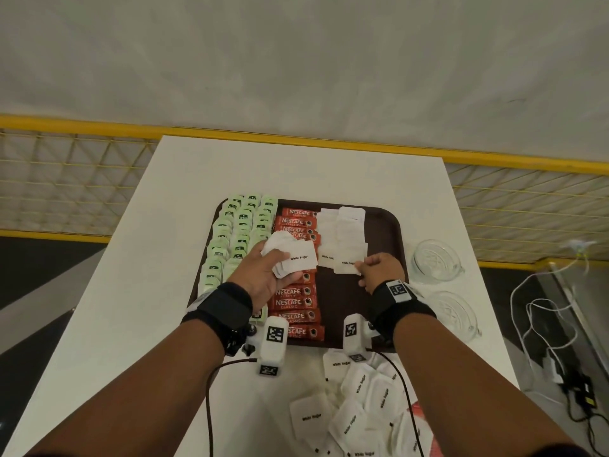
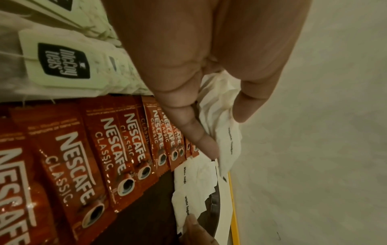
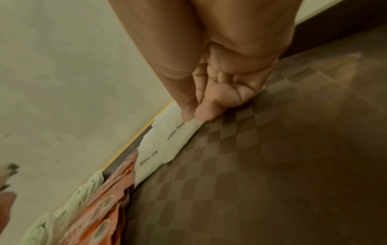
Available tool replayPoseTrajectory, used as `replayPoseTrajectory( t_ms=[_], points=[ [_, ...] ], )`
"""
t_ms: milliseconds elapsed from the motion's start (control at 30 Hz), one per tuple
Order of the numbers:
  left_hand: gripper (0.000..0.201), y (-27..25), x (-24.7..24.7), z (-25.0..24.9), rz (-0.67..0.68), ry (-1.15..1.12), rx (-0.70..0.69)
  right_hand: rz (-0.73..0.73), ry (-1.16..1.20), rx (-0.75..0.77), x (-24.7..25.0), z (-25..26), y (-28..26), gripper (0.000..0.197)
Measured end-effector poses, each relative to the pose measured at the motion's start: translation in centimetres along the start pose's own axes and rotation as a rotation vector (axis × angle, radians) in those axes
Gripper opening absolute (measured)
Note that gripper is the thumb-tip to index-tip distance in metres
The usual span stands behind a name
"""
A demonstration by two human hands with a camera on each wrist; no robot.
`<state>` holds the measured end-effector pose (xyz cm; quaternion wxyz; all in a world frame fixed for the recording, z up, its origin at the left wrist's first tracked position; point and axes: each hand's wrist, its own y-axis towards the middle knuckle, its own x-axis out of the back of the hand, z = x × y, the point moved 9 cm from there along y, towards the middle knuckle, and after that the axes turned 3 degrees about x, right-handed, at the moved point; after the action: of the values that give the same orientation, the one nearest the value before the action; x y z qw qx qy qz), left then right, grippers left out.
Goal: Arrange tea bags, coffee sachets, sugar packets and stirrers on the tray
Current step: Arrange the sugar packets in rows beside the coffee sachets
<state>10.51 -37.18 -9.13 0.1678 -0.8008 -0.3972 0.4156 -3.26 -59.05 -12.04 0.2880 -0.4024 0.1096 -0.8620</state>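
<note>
A dark brown tray [image 1: 382,232] holds green tea bags [image 1: 234,232] on its left, red coffee sachets [image 1: 296,301] in the middle and white sugar packets [image 1: 344,239] in two rows to their right. My left hand [image 1: 267,275] hovers over the sachets and grips a bunch of sugar packets [image 1: 293,257], also seen as crumpled sugar packets [image 2: 222,132]. My right hand [image 1: 379,267] pinches the near corner of the nearest sugar packet [image 1: 347,263] of the right row, thumb and finger on that sugar packet [image 3: 178,132].
A heap of loose sugar packets [image 1: 359,400] lies on the white table [image 1: 148,291] in front of the tray. Two glass dishes [image 1: 435,258] stand right of the tray. A yellow mesh railing [image 1: 66,179] runs behind the table; cables [image 1: 543,324] lie on the floor at right.
</note>
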Motion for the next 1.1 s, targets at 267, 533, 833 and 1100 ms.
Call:
replayPoseTrajectory(
  t_ms=[267,533,833,1100],
  points=[
    [0.047,0.5,-0.7,0.5,-0.005,0.014,-0.021,0.157,0.026,0.251,-1.1,5.5,-4.0,0.034],
    [0.051,0.6,-0.4,1.2,-0.014,0.029,-0.038,0.351,0.384,0.210,-3.3,5.1,-5.9,0.018],
    [0.049,0.5,1.3,0.3,-0.069,0.015,-0.056,0.167,0.312,0.064,-2.1,0.9,-3.0,0.021],
    [0.041,0.4,0.4,0.7,-0.037,0.015,0.031,0.055,-0.011,0.089,-2.1,1.6,-2.0,0.020]
  ],
)
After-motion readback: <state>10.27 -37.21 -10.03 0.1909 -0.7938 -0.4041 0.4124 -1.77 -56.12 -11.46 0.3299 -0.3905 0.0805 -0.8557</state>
